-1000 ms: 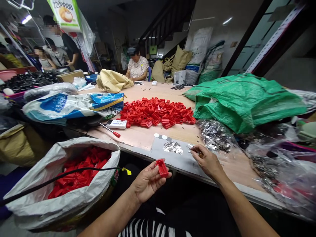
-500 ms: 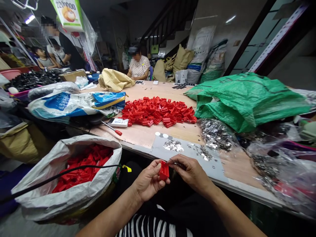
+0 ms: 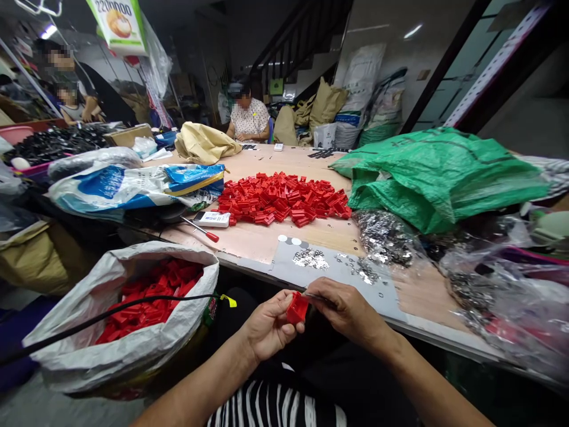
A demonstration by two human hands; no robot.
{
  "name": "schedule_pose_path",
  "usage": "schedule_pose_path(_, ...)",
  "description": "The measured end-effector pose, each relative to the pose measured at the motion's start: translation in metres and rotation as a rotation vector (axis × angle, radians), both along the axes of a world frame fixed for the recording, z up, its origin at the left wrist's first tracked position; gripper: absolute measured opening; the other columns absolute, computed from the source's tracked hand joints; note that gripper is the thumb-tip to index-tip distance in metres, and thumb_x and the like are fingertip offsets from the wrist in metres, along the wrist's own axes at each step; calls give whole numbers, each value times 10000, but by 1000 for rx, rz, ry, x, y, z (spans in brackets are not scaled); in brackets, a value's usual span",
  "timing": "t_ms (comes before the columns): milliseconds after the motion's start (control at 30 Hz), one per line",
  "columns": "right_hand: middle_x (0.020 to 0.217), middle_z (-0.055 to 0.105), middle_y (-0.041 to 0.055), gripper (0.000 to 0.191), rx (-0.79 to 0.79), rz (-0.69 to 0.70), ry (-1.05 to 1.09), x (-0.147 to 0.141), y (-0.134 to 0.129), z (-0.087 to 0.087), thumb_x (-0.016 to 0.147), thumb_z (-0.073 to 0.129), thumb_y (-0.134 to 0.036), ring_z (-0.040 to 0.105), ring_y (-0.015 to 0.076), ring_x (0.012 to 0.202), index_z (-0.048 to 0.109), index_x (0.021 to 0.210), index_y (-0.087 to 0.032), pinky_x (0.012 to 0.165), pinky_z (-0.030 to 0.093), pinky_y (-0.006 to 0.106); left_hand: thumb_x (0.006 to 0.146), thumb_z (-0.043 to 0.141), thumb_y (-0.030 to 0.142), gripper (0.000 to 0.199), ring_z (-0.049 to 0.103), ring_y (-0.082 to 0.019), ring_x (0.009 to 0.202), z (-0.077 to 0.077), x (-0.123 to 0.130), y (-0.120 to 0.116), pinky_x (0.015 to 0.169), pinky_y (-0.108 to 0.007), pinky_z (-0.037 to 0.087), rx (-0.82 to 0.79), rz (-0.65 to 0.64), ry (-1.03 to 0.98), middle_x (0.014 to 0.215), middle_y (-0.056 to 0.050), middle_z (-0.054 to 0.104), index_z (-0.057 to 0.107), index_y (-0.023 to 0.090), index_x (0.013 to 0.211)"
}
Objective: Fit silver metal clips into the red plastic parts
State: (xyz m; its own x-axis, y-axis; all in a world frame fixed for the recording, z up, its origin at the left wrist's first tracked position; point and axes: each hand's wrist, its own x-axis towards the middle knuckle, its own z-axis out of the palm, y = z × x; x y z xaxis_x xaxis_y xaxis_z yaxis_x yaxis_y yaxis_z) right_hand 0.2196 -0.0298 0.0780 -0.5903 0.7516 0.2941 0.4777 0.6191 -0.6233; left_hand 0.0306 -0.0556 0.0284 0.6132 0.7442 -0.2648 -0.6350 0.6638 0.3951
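Between the thumb and fingers of my left hand (image 3: 272, 325) is a small red plastic box-like part (image 3: 297, 308), tilted, with its hollow side showing. My right hand (image 3: 349, 308) is closed in a pinch around a thin dark tool (image 3: 320, 298), perhaps tweezers; its tip is at the upper right edge of the red part. Whether the tip carries anything is too small to see. Beyond my hands, small shiny metal pieces (image 3: 311, 258) lie on a grey mat (image 3: 284, 270) at the table's near edge.
A heap of red parts (image 3: 284, 198) covers the table's middle. An open white sack (image 3: 57, 350) with red parts stands at my left. A red-handled screwdriver (image 3: 211, 236), green sack (image 3: 444, 178) and clear bag of metal pieces (image 3: 386, 237) lie around. A person (image 3: 251, 115) sits opposite.
The red part has turned and tilted in my left hand. My right hand stays close, the tool's tip at the part's edge. A standing person at far left has leaned further left.
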Motion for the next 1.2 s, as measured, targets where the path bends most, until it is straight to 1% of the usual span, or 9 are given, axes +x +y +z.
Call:
schedule_pose_path(100,904,681,57,177,-18,27,-51,0,-1,3,910,478,-214,629,175,840,653,930,-226,760,497,289,796,678,246,196,659,-112,555,2,1,0,365,-82,341,-1,-12,4,745,-37,607,536,147,889)
schedule_pose_path(233,874,671,55,197,-71,20,-90,-2,-2,5,922,479,-267,618,175,813,672,904,-231,741,490,280,785,687,237,200,649,-105,534,5,3,-1,344,-80,297,-7,-17,26,734,-29,596,537,148,883)
schedule_pose_path(400,829,659,54,220,-112,4,-11,-4,-5,6,926,485,-318,605,170,775,671,865,-219,712,481,275,776,694,229,212,640,-100,504,5,2,-2,344,-83,292,-7,-6,60,733,-24,596,542,149,900)
schedule_pose_path(567,817,649,45,270,-304,4,39,1,-7,8,936,471,-351,597,161,743,687,872,-202,704,481,268,776,695,220,219,642,-100,508,3,2,-3,343,-83,297,-8,-5,38,769,-36,627,549,164,930)
schedule_pose_path(667,901,666,46,257,-411,23,125,5,-6,4,925,485,-361,611,181,840,688,958,-207,788,486,291,784,684,217,203,641,-103,515,2,2,-3,344,-84,292,-18,-6,29,768,-40,630,550,172,930)
schedule_pose_path(733,940,668,48,254,-460,-9,192,8,-5,-1,911,498,-374,608,192,881,665,987,-199,813,486,305,783,683,220,205,639,-106,510,2,1,-3,344,-81,280,-29,-8,34,747,-36,620,552,172,933)
schedule_pose_path(867,829,626,21,225,-468,-105,207,8,-3,-10,877,534,-406,568,169,782,611,893,-195,718,472,273,775,692,225,212,639,-109,505,4,1,-4,341,-82,279,-34,-7,39,727,-30,607,560,172,933)
schedule_pose_path(1033,691,506,-33,228,-476,-115,181,3,-2,-14,847,583,-411,442,123,648,550,772,-198,592,372,231,761,703,209,201,638,-102,500,7,3,-5,338,-93,306,-30,15,64,774,-34,626,568,174,905)
schedule_pose_path(1200,727,488,-34,320,-627,-66,237,0,0,-16,778,635,-484,430,124,673,489,755,-200,615,372,232,769,700,234,200,623,-96,460,6,5,-6,330,-112,335,23,-2,135,753,-26,635,580,172,916)
